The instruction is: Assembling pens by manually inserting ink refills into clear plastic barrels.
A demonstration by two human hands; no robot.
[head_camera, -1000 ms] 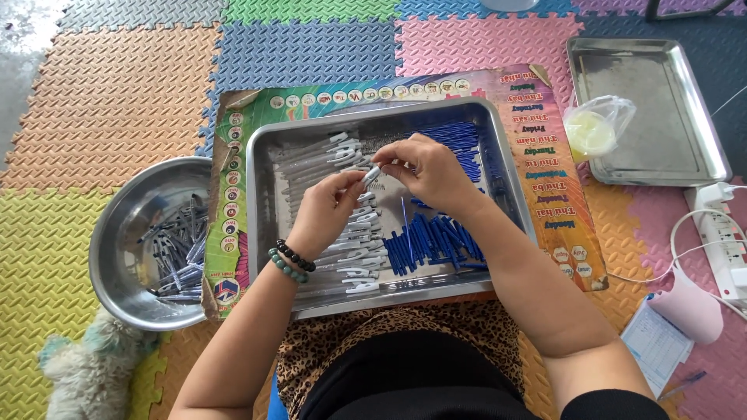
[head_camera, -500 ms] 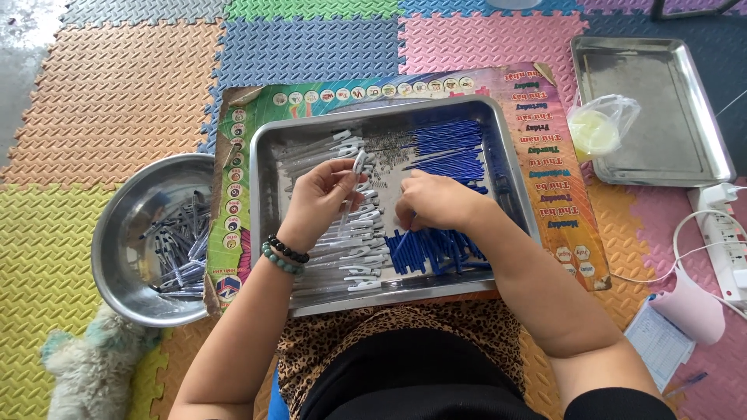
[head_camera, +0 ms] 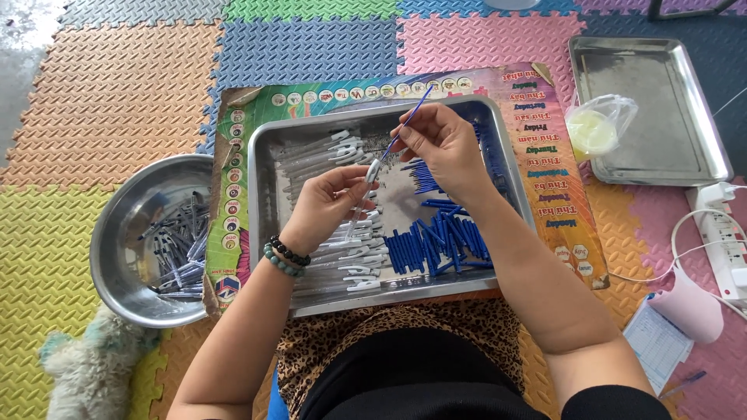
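Head view: left hand (head_camera: pixel 331 204) pinches a clear pen barrel (head_camera: pixel 366 185) over a steel tray (head_camera: pixel 264 187) w/ barrels left, blue refills (head_camera: pixel 440 241) right. Right hand (head_camera: pixel 440 144) grips one blue refill (head_camera: pixel 405 128), tip at barrel's end. Steel bowl (head_camera: pixel 117 241) of pens far left.

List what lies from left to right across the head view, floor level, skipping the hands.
Round metal bowl holding assembled pens → rectangular metal tray with clear pen barrels and blue refills → small plastic bag → second metal tray → white power strip.
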